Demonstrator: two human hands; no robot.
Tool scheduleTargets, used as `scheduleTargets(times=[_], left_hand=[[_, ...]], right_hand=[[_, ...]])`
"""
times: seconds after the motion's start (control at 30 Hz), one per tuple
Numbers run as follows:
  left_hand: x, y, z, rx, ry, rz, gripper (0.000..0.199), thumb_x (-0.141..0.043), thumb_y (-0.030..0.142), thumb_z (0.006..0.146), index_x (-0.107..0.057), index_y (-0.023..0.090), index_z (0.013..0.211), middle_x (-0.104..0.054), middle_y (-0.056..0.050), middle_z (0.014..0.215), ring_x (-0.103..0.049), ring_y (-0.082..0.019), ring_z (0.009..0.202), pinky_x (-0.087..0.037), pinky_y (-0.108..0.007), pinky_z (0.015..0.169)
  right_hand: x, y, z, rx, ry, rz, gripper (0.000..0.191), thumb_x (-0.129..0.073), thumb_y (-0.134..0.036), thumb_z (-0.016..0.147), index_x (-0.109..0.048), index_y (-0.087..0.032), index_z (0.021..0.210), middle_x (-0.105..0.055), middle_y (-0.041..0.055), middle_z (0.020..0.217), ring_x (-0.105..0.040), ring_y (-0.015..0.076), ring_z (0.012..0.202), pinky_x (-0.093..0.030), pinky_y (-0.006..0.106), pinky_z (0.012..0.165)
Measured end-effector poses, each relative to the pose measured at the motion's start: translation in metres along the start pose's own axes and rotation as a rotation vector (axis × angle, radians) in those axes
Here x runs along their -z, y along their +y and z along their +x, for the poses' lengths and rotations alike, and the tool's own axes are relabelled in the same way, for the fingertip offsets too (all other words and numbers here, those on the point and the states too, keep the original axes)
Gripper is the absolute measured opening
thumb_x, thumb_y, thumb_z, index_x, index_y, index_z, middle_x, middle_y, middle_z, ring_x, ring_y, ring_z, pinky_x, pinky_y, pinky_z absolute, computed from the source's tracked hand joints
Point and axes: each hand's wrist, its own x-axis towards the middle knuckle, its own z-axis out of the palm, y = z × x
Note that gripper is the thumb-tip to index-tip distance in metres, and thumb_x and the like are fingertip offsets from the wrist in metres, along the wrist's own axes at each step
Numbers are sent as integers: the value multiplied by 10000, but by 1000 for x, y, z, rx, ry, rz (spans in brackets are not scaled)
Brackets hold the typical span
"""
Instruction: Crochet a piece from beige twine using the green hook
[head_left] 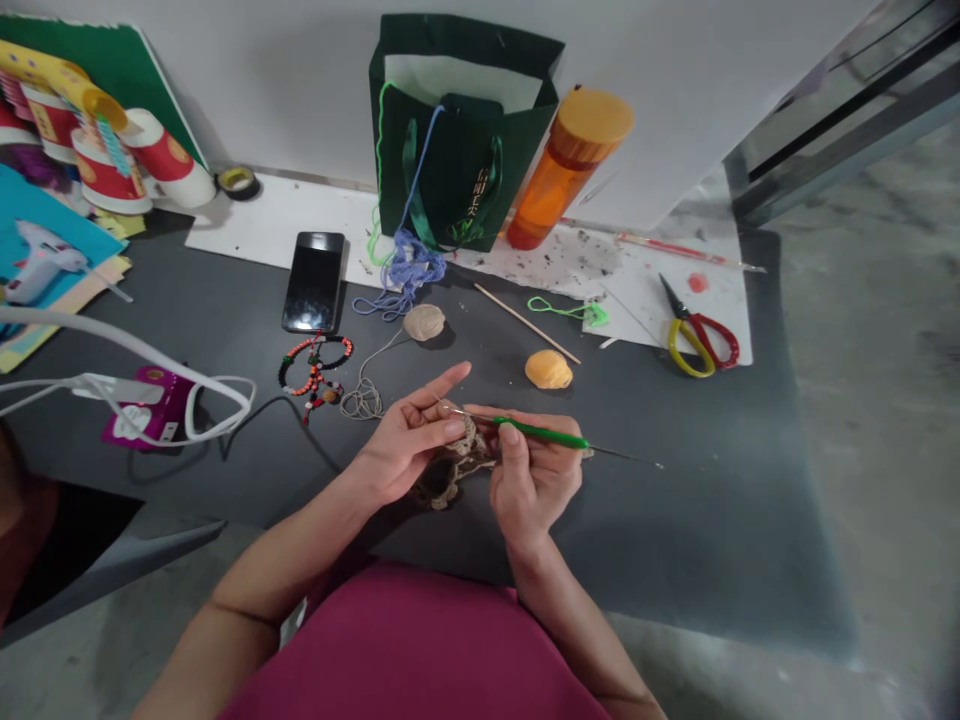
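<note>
Beige crochet piece hangs pinched in my left hand over the grey table, my right hand clamped around the green-handled hook (1 beige yarn ball lies beyond).

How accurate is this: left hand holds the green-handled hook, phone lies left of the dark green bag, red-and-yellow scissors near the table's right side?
One error: the head view shows the green-handled hook in the right hand, not the left. Phone left of the dark green bag, scissors near the right side: both correct.
</note>
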Motion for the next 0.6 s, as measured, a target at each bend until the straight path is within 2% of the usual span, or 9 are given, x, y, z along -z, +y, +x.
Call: scheduleTargets(times=[0.13, 0.2, 0.33, 0.43, 0.53, 0.6], left_hand=[[-1, 4, 0, -21, -11, 7, 541, -913, 143, 652, -784, 221, 1171, -642, 56, 672, -569, -56, 632, -464, -193, 669], [0, 5, 0, -17, -22, 10, 506, -903, 147, 658, -796, 223, 1147, -649, 48, 676, -576, -61, 637, -465, -194, 666], [2, 5, 0, 32, -58, 8, 467, -881, 176, 654, -810, 214, 1114, -675, 24, 705, -599, -87, 658, -486, -222, 683], [0, 3, 0, 29, -90, 23, 463, -877, 174, 651, -815, 224, 1106, -690, 13, 721, -634, -106, 694, -490, -226, 682], [-1, 0, -1, -64, -26, 92, 508, -886, 148, 655, -801, 242, 1147, -690, 28, 737, -623, -87, 676, -485, -216, 678], [-2, -3, -1, -168, 60, 152, 559, -898, 144, 655, -780, 244, 1193, -685, 42, 735, -604, -73, 662, -489, -213, 696]], right_hand=[[4, -2, 3, -22, 17, -39, 59, -635, -293, 966, -597, -254, 986, -714, -8, 792, -685, 141, 547, -535, 270, 500], [3, -2, 7, -40, 4, 0, 54, -593, -315, 989, -567, -268, 982, -705, -15, 758, -694, 156, 555, -540, 282, 505], [0, 3, 12, -204, -84, 141, 94, -485, -372, 1033, -508, -291, 993, -675, -48, 634, -717, 186, 558, -571, 316, 540], [-2, 5, 12, -283, -164, 176, 138, -479, -403, 1033, -518, -281, 984, -681, -49, 603, -738, 188, 583, -590, 313, 558], [-4, 2, 8, -217, -163, 161, 102, -559, -361, 1006, -569, -265, 972, -758, -18, 755, -782, 183, 717, -630, 323, 654], [-4, 1, 6, -76, -140, 105, 14, -608, -265, 984, -619, -265, 993, -794, -3, 873, -797, 182, 818, -640, 339, 729]])
